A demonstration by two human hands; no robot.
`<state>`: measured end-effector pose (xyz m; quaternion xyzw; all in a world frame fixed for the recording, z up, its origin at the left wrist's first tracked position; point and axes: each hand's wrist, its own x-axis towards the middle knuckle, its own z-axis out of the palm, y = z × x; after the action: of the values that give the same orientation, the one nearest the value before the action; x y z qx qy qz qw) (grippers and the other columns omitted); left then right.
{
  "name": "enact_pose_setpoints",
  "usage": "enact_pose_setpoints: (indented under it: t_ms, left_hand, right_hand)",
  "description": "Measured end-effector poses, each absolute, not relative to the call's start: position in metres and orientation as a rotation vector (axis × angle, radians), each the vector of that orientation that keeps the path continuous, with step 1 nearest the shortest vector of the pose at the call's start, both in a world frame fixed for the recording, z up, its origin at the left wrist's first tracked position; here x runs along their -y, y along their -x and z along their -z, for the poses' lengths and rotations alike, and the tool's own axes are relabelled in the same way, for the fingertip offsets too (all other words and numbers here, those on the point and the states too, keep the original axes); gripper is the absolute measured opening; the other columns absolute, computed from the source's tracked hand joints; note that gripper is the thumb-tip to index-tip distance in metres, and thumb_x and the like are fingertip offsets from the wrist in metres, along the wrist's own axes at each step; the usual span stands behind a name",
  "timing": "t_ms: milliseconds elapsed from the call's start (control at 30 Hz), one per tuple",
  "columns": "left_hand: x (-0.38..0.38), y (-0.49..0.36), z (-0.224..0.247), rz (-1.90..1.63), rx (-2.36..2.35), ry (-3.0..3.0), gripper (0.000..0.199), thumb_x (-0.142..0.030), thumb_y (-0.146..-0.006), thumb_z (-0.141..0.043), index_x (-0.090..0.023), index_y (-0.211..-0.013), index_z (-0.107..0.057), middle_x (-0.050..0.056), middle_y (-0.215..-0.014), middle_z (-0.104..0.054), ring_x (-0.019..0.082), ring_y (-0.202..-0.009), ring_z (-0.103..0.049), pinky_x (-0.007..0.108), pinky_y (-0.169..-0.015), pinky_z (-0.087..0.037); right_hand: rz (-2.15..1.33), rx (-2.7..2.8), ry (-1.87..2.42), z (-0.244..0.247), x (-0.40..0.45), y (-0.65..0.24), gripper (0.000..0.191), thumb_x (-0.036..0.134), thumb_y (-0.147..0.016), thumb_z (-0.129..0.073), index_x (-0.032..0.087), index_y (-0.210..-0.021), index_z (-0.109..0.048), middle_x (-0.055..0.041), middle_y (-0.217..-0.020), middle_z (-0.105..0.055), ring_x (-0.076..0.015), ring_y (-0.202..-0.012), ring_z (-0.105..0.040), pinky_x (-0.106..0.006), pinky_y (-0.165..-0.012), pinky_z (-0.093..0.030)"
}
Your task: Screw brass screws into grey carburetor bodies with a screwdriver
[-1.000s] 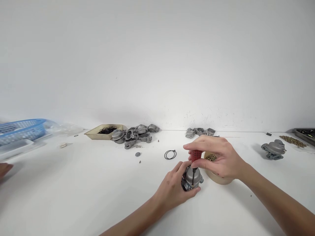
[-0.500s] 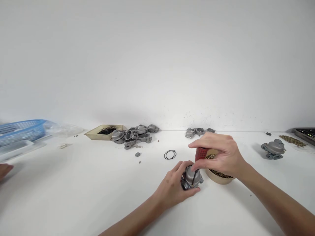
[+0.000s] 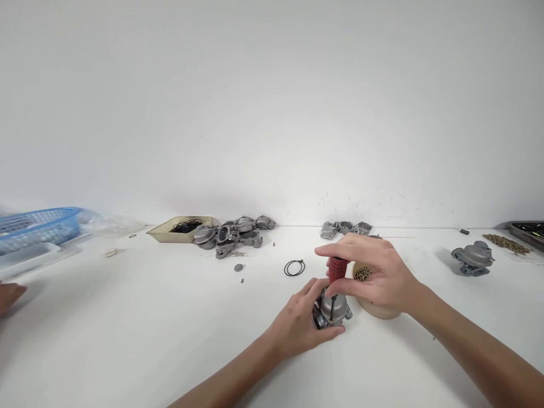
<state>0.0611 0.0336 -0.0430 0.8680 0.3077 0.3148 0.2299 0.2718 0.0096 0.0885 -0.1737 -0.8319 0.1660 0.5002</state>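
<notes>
Currently, from the 1 head view I'm watching, the right hand (image 3: 378, 275) grasps a red-handled screwdriver (image 3: 338, 270), and the left hand (image 3: 297, 326) grips a grey carburetor (image 3: 339, 309) on the white table (image 3: 170, 340). The screwdriver has swung more upright over the past instant, its tip remaining at the carburetor's near edge; I judge that this straighter line suits turning better. Just beside the carburetor, partly hidden by the right hand, sits a round tub (image 3: 385, 313). Beyond the left hand I see 2 black rings (image 3: 293, 275); another person's hand (image 3: 11, 296) shows at far left.
</notes>
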Motion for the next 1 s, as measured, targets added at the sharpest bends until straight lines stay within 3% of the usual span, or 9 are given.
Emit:
enact_pose_setpoints:
  t_ms: [133, 233, 400, 567, 667, 733, 800, 900, 1000]
  left_hand:
    - [-0.033, -0.060, 0.039, -0.874, -0.803, -2.396, 0.068, -0.040, -0.085, -0.082, -0.029, -0.143, -0.048, 0.009, -0.130, -0.067, 0.030, -0.106, -0.071, 0.043, -0.085, -0.064]
    - [-0.032, -0.060, 0.039, -0.895, -0.807, -2.391, 0.072, -0.040, -0.085, -0.082, -0.030, -0.146, -0.046, 0.009, -0.128, -0.067, 0.028, -0.101, -0.072, 0.041, -0.084, -0.064]
    - [-0.034, -0.061, 0.045, -0.900, -0.847, -2.386, 0.061, -0.045, -0.085, -0.081, -0.024, -0.135, -0.051, 0.009, -0.120, -0.068, 0.027, -0.090, -0.072, 0.038, -0.073, -0.061]
    - [-0.035, -0.060, 0.043, -0.861, -0.824, -2.374, 0.067, -0.041, -0.085, -0.080, -0.027, -0.143, -0.049, 0.011, -0.135, -0.065, 0.031, -0.109, -0.070, 0.042, -0.086, -0.062]
    - [-0.033, -0.062, 0.041, -0.863, -0.853, -2.369, 0.069, -0.043, -0.084, -0.081, -0.027, -0.143, -0.049, 0.010, -0.127, -0.068, 0.028, -0.098, -0.071, 0.040, -0.079, -0.062]
    - [-0.031, -0.064, 0.040, -0.862, -0.898, -2.359, 0.065, -0.043, -0.082, -0.083, -0.025, -0.136, -0.053, 0.007, -0.116, -0.070, 0.024, -0.084, -0.070, 0.036, -0.071, -0.060]
    - [-0.030, -0.065, 0.039, -0.867, -0.947, -2.350, 0.060, -0.042, -0.080, -0.085, -0.025, -0.129, -0.055, 0.004, -0.108, -0.070, 0.023, -0.079, -0.068, 0.035, -0.068, -0.058]
    - [-0.028, -0.066, 0.037, -0.858, -0.956, -2.347, 0.058, -0.038, -0.079, -0.084, -0.026, -0.128, -0.055, 0.003, -0.109, -0.069, 0.023, -0.082, -0.069, 0.035, -0.069, -0.057]
    - [-0.028, -0.065, 0.034, -0.828, -0.919, -2.332, 0.061, -0.035, -0.080, -0.080, -0.027, -0.134, -0.052, 0.006, -0.121, -0.067, 0.024, -0.087, -0.069, 0.036, -0.072, -0.058]
  right_hand:
    - [-0.708, 2.067, 0.402, -0.095, -0.003, -0.273, 0.042, 0.007, -0.099, -0.063, 0.027, -0.135, -0.071, -0.0049, -0.110, -0.079, -0.0169, -0.092, -0.075, -0.033, -0.080, -0.066]
    - [-0.712, 2.031, 0.448, -0.094, -0.004, -0.275, 0.037, 0.009, -0.097, -0.072, 0.027, -0.128, -0.074, -0.0007, -0.097, -0.081, -0.0160, -0.087, -0.078, -0.028, -0.075, -0.066]
    - [-0.446, 1.986, 0.473, -0.088, -0.010, -0.272, 0.040, 0.021, -0.090, -0.086, 0.031, -0.127, -0.076, 0.0019, -0.086, -0.078, -0.0151, -0.076, -0.072, -0.031, -0.075, -0.064]
    - [-0.892, 1.998, 0.375, -0.094, -0.004, -0.275, 0.030, 0.011, -0.098, -0.068, 0.025, -0.124, -0.074, -0.0069, -0.114, -0.079, -0.0186, -0.096, -0.076, -0.034, -0.081, -0.066]
    - [-1.026, 1.939, 0.444, -0.097, -0.001, -0.274, 0.023, 0.012, -0.095, -0.075, 0.023, -0.115, -0.077, -0.0032, -0.095, -0.081, -0.0182, -0.090, -0.079, -0.030, -0.078, -0.068]
    - [-0.910, 1.867, 0.579, -0.097, 0.000, -0.271, 0.023, 0.015, -0.087, -0.086, 0.024, -0.107, -0.079, 0.0018, -0.081, -0.077, -0.0151, -0.076, -0.077, -0.025, -0.071, -0.068]
    - [-0.787, 1.806, 0.667, -0.094, 0.000, -0.267, 0.029, 0.017, -0.080, -0.092, 0.025, -0.104, -0.079, 0.0040, -0.080, -0.076, -0.0132, -0.070, -0.075, -0.023, -0.067, -0.067]
    - [-0.603, 1.842, 0.645, -0.090, -0.001, -0.266, 0.036, 0.017, -0.084, -0.089, 0.028, -0.116, -0.077, 0.0030, -0.088, -0.078, -0.0135, -0.075, -0.074, -0.024, -0.068, -0.067]
    - [-0.614, 1.964, 0.485, -0.092, -0.003, -0.272, 0.039, 0.013, -0.096, -0.072, 0.028, -0.133, -0.071, -0.0030, -0.108, -0.079, -0.0161, -0.091, -0.075, -0.031, -0.081, -0.067]
